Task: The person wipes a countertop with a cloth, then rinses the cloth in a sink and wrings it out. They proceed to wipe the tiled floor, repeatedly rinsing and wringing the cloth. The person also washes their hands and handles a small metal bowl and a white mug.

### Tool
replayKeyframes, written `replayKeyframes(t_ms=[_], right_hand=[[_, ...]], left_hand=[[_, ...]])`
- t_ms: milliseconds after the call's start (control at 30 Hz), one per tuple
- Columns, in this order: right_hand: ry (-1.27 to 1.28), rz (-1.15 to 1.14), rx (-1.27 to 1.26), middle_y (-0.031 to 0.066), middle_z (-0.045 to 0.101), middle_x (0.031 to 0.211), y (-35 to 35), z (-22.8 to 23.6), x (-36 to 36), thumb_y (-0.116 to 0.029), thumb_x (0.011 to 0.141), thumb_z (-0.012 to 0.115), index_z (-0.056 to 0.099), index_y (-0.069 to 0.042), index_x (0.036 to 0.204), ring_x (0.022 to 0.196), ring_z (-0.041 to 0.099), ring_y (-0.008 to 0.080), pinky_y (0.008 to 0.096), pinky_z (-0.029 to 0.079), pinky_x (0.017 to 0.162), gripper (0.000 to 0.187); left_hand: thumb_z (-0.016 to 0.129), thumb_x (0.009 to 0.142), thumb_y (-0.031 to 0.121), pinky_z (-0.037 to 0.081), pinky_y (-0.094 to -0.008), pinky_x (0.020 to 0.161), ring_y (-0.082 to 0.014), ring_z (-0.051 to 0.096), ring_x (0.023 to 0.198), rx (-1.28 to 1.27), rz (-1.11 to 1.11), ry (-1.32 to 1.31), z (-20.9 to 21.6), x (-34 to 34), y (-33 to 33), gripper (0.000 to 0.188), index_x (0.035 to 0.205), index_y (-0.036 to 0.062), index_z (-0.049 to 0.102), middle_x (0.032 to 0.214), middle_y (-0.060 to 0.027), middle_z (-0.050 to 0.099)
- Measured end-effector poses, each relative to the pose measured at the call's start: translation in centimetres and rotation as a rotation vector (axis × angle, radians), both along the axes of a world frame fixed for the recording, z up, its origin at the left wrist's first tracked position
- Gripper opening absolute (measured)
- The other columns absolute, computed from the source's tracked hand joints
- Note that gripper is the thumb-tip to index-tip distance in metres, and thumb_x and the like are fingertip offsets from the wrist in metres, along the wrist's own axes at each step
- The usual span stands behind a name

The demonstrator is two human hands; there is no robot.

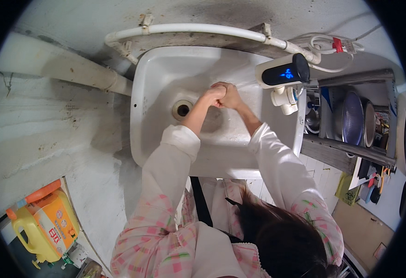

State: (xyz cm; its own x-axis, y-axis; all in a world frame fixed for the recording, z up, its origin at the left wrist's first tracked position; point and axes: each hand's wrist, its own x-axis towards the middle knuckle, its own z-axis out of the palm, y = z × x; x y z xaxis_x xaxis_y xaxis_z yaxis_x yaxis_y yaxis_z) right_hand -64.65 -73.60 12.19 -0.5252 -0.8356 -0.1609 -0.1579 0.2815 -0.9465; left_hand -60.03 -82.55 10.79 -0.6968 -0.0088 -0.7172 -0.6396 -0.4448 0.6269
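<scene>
My left hand (215, 94) and my right hand (231, 97) are clasped together over the white sink basin (140, 106), just right of the round drain (183, 110). The fingers of each wrap round the other hand, and no separate object shows between them. A pale streak, seemingly water, runs toward my hands from the side of the white tap (270, 72). That tap has a black panel with a lit blue display and stands at the basin's right rim. My white sleeves are pushed up past the wrists.
A white pipe (203, 28) runs along the wall behind the basin, and a thicker pipe (73, 72) meets it from the left. On the right, a shelf (351, 148) holds a purple colander (352, 118) and metal bowls. A yellow jug (27, 236) stands at lower left.
</scene>
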Motion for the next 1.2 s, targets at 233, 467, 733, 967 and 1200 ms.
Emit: replayKeyframes(t_ms=[233,467,733,967,1200], right_hand=[[-1.070,-0.022,-0.360,0.0160,0.058,0.086,2.7,-0.3,-3.1,-0.024,0.073,0.049,0.056,-0.002,0.089,0.073,0.056,0.0242,0.0373,0.048,0.066,0.027],[-1.358,-0.478,-0.447,0.0040,0.054,0.064,0.3,-3.6,-2.5,-0.038,0.079,0.053,0.052,-0.015,0.076,0.052,0.052,0.0196,0.0338,0.045,0.048,0.023],[0.061,-0.624,-0.060,0.0060,0.057,0.064,0.1,-8.3,-1.4,-0.033,0.070,0.059,0.058,-0.014,0.086,0.058,0.057,0.0210,0.0304,0.046,0.054,0.024],[0.455,-0.484,-0.047,0.0117,0.062,0.079,-0.1,-6.7,0.7,-0.017,0.070,0.057,0.061,-0.006,0.084,0.073,0.061,0.0230,0.0309,0.046,0.065,0.018],[-0.603,0.312,0.342,0.0103,0.061,0.076,2.0,-0.5,-2.7,-0.014,0.072,0.053,0.054,-0.003,0.098,0.067,0.058,0.0255,0.0329,0.047,0.057,0.029]], left_hand=[[0.041,0.086,0.031,0.045,-0.0244,0.053,-0.0151,0.053,0.072,1.004,-0.071,0.580,-4.1,-2.5,3.0,0.031,0.079,0.0017,0.049,0.080,-0.0083,0.054],[0.038,0.088,0.030,0.048,-0.0247,0.069,-0.0167,0.056,0.087,0.474,0.798,0.335,-7.7,-5.2,5.2,0.029,0.096,0.0060,0.052,0.099,-0.0060,0.056],[0.033,0.089,0.029,0.047,-0.0317,0.074,-0.0199,0.056,0.090,0.195,0.672,0.112,-5.7,-3.4,5.5,0.034,0.101,0.0034,0.052,0.101,-0.0087,0.056],[0.029,0.090,0.026,0.046,-0.0370,0.077,-0.0236,0.055,0.092,0.069,0.502,-0.039,-4.3,-1.7,2.8,0.036,0.101,0.0010,0.052,0.098,-0.0121,0.057],[0.042,0.086,0.022,0.035,-0.0248,0.044,-0.0124,0.042,0.050,0.242,-0.482,0.130,-1.1,-0.2,-0.3,0.023,0.080,0.0015,0.050,0.062,-0.0031,0.045]])
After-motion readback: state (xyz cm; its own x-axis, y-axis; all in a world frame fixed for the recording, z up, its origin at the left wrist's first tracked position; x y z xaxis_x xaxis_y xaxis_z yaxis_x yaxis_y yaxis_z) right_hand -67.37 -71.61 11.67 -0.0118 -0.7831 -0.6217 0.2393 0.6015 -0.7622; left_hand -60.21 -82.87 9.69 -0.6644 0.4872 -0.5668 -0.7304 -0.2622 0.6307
